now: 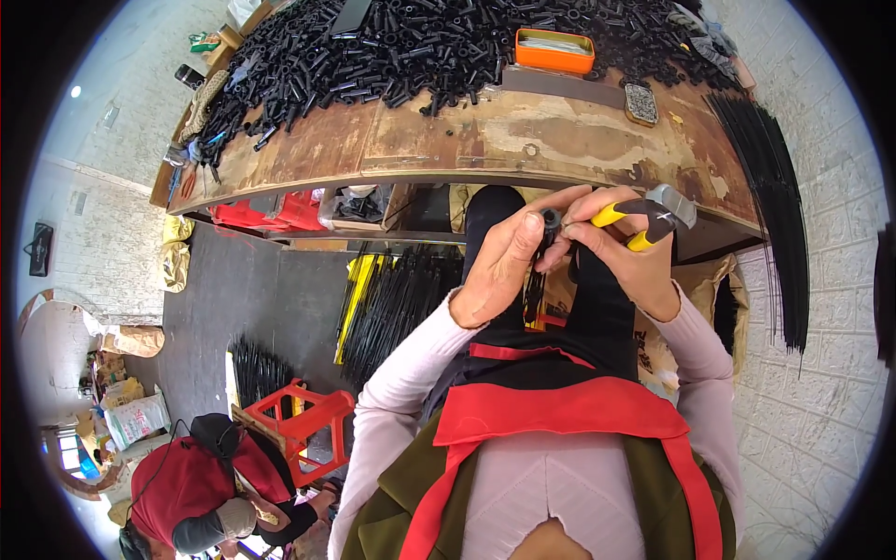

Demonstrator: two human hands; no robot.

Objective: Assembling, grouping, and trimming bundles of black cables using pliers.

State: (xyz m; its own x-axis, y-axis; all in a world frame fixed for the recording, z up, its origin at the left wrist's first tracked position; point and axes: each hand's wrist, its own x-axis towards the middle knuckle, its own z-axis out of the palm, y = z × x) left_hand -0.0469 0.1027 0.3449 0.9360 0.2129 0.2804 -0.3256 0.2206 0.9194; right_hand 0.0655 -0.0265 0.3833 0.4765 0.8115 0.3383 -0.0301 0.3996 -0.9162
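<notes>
In front of my lap, my left hand (pixel 511 245) is closed around a small black tubular piece (pixel 551 222), its round hollow end facing up. My right hand (pixel 627 247) meets it from the right, thumb and fingertips pinched together at the piece's side. Whatever tiny thing those fingertips pinch is too small to make out. The same right hand also carries a yellow-and-black-handled hand tool (pixel 659 222), apparently pliers, lying across the palm. Dark thin strands (pixel 534 303) hang below the left hand; their upper ends are hidden by the fingers.
A large heap of black tubular parts (pixel 373 56) covers the back of the wooden bench (pixel 420 140). An orange box (pixel 554 50) and a small tin (pixel 641 104) stand there. Long black strands (pixel 775 205) hang at the right edge. Lower left, another person (pixel 201 490) bends beside a red stool (pixel 313 420).
</notes>
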